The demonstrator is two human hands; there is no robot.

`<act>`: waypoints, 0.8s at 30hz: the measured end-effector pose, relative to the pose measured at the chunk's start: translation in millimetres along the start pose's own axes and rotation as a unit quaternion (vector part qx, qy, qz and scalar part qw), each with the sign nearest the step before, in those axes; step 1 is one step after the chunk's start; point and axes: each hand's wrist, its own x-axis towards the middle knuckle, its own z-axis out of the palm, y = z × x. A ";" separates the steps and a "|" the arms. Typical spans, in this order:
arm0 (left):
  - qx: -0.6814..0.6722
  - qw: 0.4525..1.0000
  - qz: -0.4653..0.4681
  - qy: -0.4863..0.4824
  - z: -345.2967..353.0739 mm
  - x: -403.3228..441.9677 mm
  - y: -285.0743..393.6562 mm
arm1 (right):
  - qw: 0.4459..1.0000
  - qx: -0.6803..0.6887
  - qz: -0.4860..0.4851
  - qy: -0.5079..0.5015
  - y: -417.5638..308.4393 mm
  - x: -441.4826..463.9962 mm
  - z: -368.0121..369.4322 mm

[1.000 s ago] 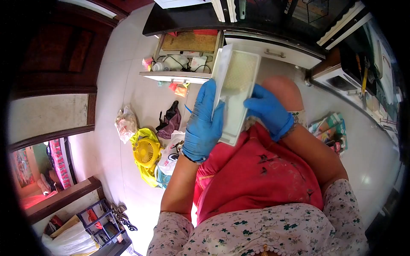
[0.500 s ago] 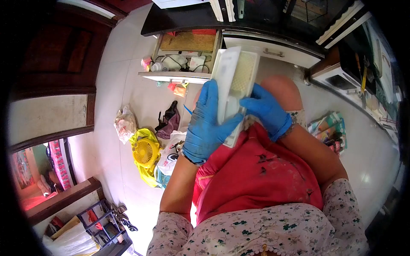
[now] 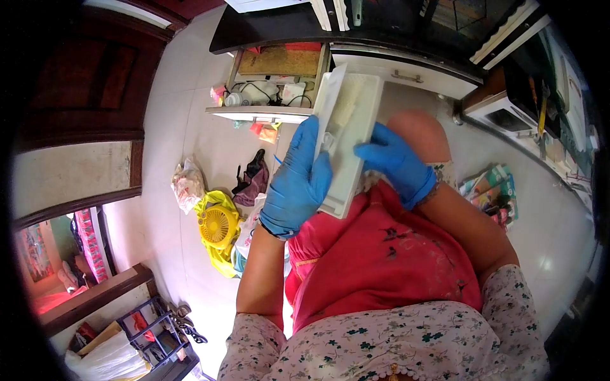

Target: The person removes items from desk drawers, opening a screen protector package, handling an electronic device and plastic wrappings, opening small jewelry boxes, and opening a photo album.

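Both my hands wear blue gloves and are in front of my red-clad lap. Between them is a long white plastic tray (image 3: 354,165), tilted, its inside facing me. My left hand (image 3: 293,184) grips its left side along with a thin white flat panel (image 3: 330,95) that stands on edge there. A pale, cream-coloured surface (image 3: 348,101) shows inside the tray's far part; I cannot make out what it is. My right hand (image 3: 395,164) holds the tray's right edge, fingers bent around it and partly hidden.
Ahead, an open drawer (image 3: 270,115) holds cables and small items under a dark counter (image 3: 273,28). On the floor at left lie a yellow fan (image 3: 217,226), dark purple cloth (image 3: 254,181) and a plastic bag (image 3: 188,184). A printed packet (image 3: 492,190) lies at right.
My left thumb has drawn back from across the tray to its left side. The white panel has tipped leftward, showing more of the tray's inside. My right hand has barely moved.
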 end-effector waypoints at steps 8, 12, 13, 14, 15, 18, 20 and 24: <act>-0.077 0.997 -0.009 -0.015 -5.3 -0.4 -8.0 | 0.999 0.015 0.028 0.015 2.5 1.6 -2.0; -0.114 0.993 -0.020 -0.024 -9.6 0.2 -10.1 | 0.999 0.024 0.036 0.017 2.7 2.1 -1.8; -0.114 0.993 -0.027 -0.028 -10.5 0.0 -9.6 | 0.999 0.023 0.034 0.016 2.6 2.1 -2.0; -0.114 0.993 -0.027 -0.028 -9.8 -0.3 -7.6 | 0.999 0.023 0.032 0.014 2.4 2.3 -2.2; -0.095 0.995 -0.034 -0.021 -7.3 -0.6 -4.4 | 0.999 0.022 0.031 0.014 2.8 3.0 -2.5; -0.008 1.000 -0.006 0.007 5.7 -0.4 4.1 | 0.999 0.003 0.033 0.017 5.6 4.8 -4.8; 0.063 0.998 0.017 0.013 11.8 -0.1 13.7 | 0.999 -0.001 0.031 0.012 6.7 5.1 -5.9; -0.042 0.999 0.026 0.014 0.5 3.2 28.4 | 0.999 0.021 0.045 0.001 5.7 5.1 -7.7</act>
